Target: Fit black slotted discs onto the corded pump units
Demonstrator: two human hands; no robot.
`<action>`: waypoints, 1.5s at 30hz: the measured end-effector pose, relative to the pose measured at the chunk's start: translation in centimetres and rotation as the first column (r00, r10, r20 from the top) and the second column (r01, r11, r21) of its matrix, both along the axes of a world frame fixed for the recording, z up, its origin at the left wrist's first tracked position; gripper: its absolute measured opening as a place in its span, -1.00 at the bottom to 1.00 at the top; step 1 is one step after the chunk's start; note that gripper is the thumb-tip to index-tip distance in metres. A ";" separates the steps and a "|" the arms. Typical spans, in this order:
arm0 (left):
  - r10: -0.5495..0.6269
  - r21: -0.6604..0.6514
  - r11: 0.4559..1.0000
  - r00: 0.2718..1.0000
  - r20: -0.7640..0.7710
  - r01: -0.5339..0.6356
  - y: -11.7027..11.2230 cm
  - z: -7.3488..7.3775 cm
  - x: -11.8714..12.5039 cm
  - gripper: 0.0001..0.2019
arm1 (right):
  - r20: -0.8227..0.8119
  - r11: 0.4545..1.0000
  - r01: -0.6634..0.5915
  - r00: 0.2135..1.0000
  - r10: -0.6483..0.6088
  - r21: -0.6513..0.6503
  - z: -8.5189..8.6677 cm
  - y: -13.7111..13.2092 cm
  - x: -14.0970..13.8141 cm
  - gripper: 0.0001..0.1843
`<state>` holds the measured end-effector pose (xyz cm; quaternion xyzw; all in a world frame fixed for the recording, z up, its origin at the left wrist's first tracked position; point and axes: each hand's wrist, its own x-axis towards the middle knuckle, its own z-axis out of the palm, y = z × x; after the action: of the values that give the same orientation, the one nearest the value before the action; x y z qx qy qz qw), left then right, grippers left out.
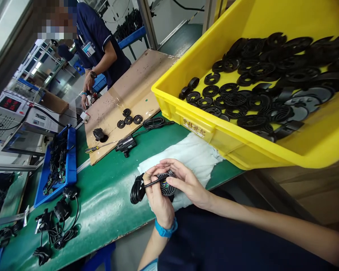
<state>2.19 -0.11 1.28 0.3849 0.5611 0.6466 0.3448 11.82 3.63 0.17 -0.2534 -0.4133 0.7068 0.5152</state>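
Note:
Just above the table's front edge, both my hands hold a small round black device with a curved-slot face (167,183). Its black cable runs out to the left into a tied coil (137,190). My left hand (158,197), with a blue band at the wrist, pinches the device and cable from the left. Curled over the other side, my right hand (188,181) has its thumb on the slotted face and its fingers round the far edge. Under and behind them lies a pale cloth (192,152). Fingers partly hide the device.
A yellow bin (231,150) with black slotted discs stands to the right. On the brown board (155,71) lie several discs (128,119) and a screwdriver (92,149). A black cylindrical device (126,145) lies nearby. Left are a blue bin (71,150) and corded devices (56,222). A co-worker (101,45) works opposite.

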 end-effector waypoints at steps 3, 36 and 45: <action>-0.010 0.018 1.000 0.997 0.080 0.008 0.1 0.1 0.3 -0.79 | -0.021 1.000 0.005 1.000 -0.005 -0.003 -0.3 0.0 0.0 -0.51; -0.198 -0.052 0.980 0.979 -0.059 0.195 -0.4 -2.3 -2.0 -0.54 | 0.093 0.976 0.060 0.992 -0.081 0.208 -0.9 0.5 -0.4 -0.68; -0.340 -0.086 0.939 0.938 -0.064 0.334 -1.4 -2.5 -2.7 -0.47 | 0.093 0.976 -0.019 0.996 -0.002 0.219 -0.7 -0.4 0.2 -0.47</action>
<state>-0.51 -1.55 -1.22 0.4872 0.5237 0.5412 0.4421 11.97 3.23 -0.52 -0.2259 -0.5134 0.6464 0.5173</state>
